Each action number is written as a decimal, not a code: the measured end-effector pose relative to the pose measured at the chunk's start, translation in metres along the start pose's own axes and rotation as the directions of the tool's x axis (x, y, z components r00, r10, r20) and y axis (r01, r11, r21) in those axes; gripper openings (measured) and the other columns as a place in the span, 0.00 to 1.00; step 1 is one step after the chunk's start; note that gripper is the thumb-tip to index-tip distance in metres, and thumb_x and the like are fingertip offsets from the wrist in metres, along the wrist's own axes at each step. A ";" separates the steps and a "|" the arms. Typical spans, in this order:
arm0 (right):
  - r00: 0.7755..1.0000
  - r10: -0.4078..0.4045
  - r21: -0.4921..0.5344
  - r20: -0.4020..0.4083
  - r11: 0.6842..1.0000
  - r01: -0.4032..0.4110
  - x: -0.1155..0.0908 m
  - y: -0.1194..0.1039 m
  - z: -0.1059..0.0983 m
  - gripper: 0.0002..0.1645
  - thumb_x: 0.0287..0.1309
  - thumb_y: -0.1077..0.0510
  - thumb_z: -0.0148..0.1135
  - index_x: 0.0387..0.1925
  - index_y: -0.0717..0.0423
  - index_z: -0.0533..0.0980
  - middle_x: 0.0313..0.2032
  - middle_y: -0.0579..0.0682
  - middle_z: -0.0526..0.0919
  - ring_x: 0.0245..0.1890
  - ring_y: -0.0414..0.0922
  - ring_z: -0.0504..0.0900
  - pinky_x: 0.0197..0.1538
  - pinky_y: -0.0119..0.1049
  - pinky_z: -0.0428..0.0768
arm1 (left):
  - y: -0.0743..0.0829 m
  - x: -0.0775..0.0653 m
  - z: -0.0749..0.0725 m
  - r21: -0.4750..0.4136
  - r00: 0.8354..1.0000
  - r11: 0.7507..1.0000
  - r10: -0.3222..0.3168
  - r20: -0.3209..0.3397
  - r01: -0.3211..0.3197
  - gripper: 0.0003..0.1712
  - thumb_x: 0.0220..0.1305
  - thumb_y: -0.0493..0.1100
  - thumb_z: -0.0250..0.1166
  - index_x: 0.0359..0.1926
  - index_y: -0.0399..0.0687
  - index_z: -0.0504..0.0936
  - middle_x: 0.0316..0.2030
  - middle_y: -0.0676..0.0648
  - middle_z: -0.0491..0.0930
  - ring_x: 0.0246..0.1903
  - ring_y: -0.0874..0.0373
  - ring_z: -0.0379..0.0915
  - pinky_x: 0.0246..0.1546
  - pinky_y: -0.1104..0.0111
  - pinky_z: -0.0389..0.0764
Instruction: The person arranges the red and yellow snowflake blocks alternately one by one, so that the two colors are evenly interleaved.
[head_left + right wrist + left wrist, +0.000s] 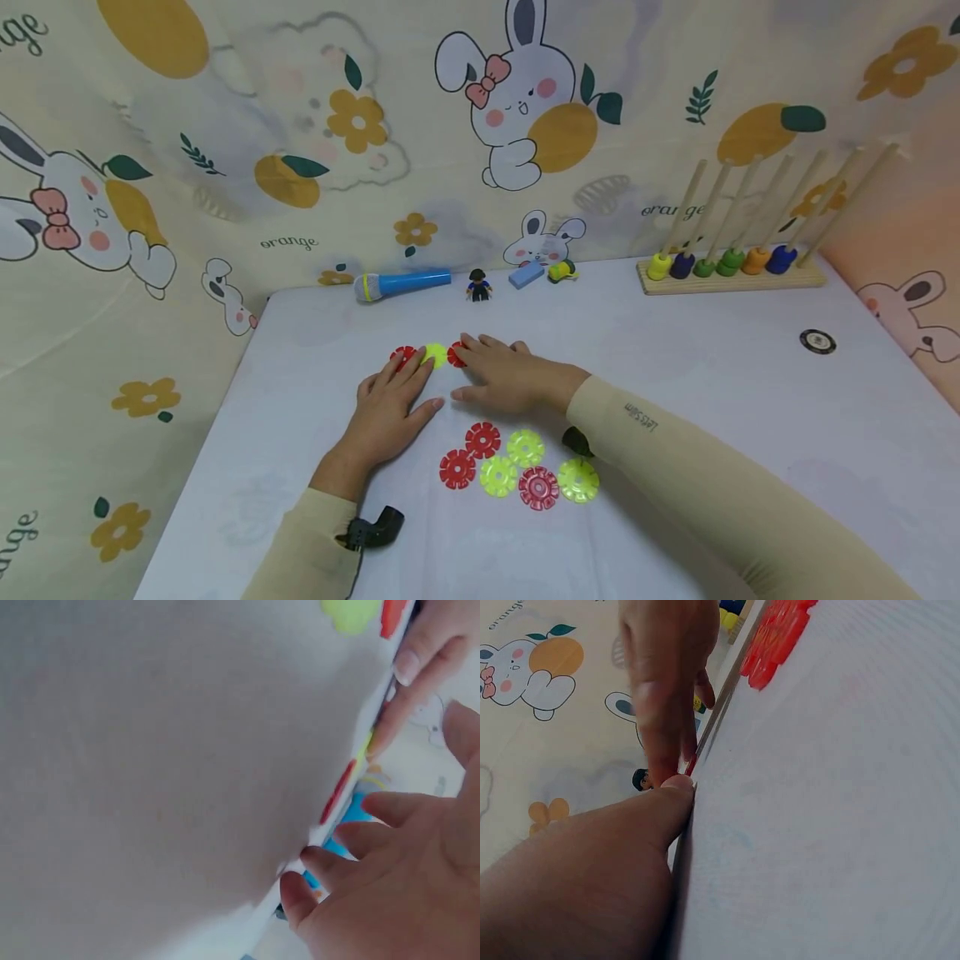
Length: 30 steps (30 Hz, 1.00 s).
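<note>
In the head view, three toothed plastic discs lie in a row on the white table: a red disc point(402, 357), a yellow-green disc point(435, 357) and another red disc point(454, 357). My left hand point(388, 417) rests its straight fingertips on the left red disc and the edge of the yellow-green one. The fingers of my right hand point(506, 377) lie straight over the right red disc and hide part of it. Nearer to me lies a loose group of several red discs point(457, 469) and yellow-green discs point(498, 477), flat and close together.
Along the back edge lie a blue toy microphone point(412, 282), a small toy figure point(478, 286), a blue block point(527, 275) and a yellow-green toy point(562, 271). A wooden peg stand point(735, 279) with coloured beads stands back right. A black round chip point(817, 342) lies near the right edge.
</note>
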State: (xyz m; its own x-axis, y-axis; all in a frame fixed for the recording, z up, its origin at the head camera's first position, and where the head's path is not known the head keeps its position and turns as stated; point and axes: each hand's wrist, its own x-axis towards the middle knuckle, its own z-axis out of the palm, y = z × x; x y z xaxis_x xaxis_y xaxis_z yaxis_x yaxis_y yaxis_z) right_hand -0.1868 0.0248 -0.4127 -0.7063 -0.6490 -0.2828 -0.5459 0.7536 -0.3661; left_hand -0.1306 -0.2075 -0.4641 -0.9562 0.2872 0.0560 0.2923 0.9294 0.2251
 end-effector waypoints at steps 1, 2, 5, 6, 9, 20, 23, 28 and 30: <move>1.000 0.000 0.037 -0.011 0.999 0.001 0.000 0.001 -0.002 0.52 0.56 0.23 0.45 0.75 0.42 0.50 0.74 0.46 0.44 0.72 0.50 0.42 0.63 0.66 0.48 | 0.000 0.000 0.000 -0.001 1.000 1.000 0.000 0.000 0.000 0.44 0.61 0.73 0.49 0.74 0.64 0.55 0.74 0.56 0.46 0.72 0.49 0.33 0.61 0.42 0.46; 1.000 0.001 0.080 -0.024 0.997 0.001 -0.001 0.002 -0.004 0.52 0.57 0.23 0.45 0.75 0.43 0.51 0.74 0.46 0.45 0.72 0.49 0.44 0.63 0.65 0.49 | 0.001 0.000 0.000 -0.003 1.000 1.000 0.000 -0.001 0.000 0.44 0.61 0.73 0.49 0.74 0.64 0.55 0.74 0.56 0.46 0.72 0.49 0.33 0.62 0.42 0.46; 0.997 -0.003 0.231 -0.075 0.973 0.021 -0.009 0.006 -0.012 0.50 0.57 0.23 0.44 0.74 0.43 0.54 0.73 0.46 0.49 0.72 0.46 0.47 0.65 0.61 0.52 | 0.001 0.001 0.000 -0.009 1.000 1.000 0.001 -0.002 -0.001 0.44 0.61 0.73 0.49 0.74 0.64 0.55 0.74 0.56 0.46 0.72 0.49 0.33 0.62 0.43 0.46; 0.995 -0.008 0.284 -0.098 0.958 0.036 -0.014 0.008 -0.015 0.49 0.58 0.23 0.44 0.73 0.43 0.55 0.73 0.46 0.51 0.71 0.46 0.49 0.65 0.59 0.53 | 0.002 0.001 0.000 -0.011 1.000 1.000 0.002 -0.002 -0.002 0.44 0.61 0.73 0.50 0.74 0.64 0.55 0.74 0.56 0.46 0.72 0.49 0.33 0.62 0.43 0.46; 0.986 -0.014 0.423 -0.165 0.902 0.084 -0.031 0.013 -0.023 0.43 0.60 0.26 0.44 0.72 0.38 0.57 0.71 0.41 0.56 0.69 0.44 0.55 0.63 0.53 0.61 | 0.002 0.001 -0.001 -0.012 1.000 1.000 0.000 0.002 0.000 0.43 0.62 0.73 0.50 0.74 0.64 0.55 0.74 0.57 0.46 0.72 0.49 0.33 0.62 0.44 0.46; 0.912 -0.144 0.673 -0.383 0.634 0.383 -0.103 0.033 -0.033 0.26 0.74 0.49 0.37 0.71 0.43 0.59 0.67 0.43 0.63 0.64 0.49 0.65 0.59 0.56 0.66 | 0.001 -0.004 -0.004 -0.032 1.000 0.999 0.000 0.028 0.001 0.43 0.62 0.69 0.53 0.74 0.64 0.54 0.74 0.55 0.47 0.72 0.49 0.33 0.63 0.44 0.45; 0.898 -0.153 0.692 -0.412 0.589 0.418 -0.118 0.040 -0.031 0.26 0.74 0.50 0.36 0.71 0.44 0.58 0.66 0.46 0.64 0.62 0.55 0.66 0.56 0.59 0.67 | -0.001 -0.004 -0.003 -0.023 1.000 1.000 -0.003 0.026 0.004 0.43 0.62 0.70 0.52 0.74 0.65 0.54 0.74 0.56 0.46 0.72 0.49 0.32 0.63 0.44 0.44; 0.899 -0.125 0.686 -0.420 0.605 0.405 -0.138 0.059 -0.016 0.27 0.72 0.52 0.44 0.70 0.43 0.58 0.65 0.48 0.66 0.61 0.55 0.68 0.56 0.59 0.68 | -0.002 -0.003 -0.001 -0.021 1.000 1.000 -0.005 0.012 0.006 0.43 0.61 0.71 0.52 0.74 0.66 0.53 0.74 0.57 0.46 0.72 0.50 0.31 0.63 0.44 0.43; 0.904 -0.093 0.676 -0.417 0.633 0.377 -0.148 0.069 -0.006 0.29 0.71 0.54 0.48 0.70 0.41 0.58 0.65 0.49 0.67 0.61 0.54 0.68 0.56 0.59 0.68 | -0.002 -0.002 0.000 -0.026 1.000 1.000 0.003 0.012 -0.003 0.43 0.62 0.71 0.52 0.74 0.67 0.53 0.74 0.57 0.46 0.72 0.50 0.31 0.63 0.44 0.43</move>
State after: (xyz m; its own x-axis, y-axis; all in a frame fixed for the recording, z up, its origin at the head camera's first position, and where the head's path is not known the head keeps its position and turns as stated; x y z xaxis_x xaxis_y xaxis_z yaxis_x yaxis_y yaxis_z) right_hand -0.1226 0.1734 -0.3906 -0.7757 -0.6134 0.1484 -0.3071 0.1616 -0.9379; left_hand -0.1293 -0.2099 -0.4644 -0.9551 0.2927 0.0455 0.2945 0.9222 0.2505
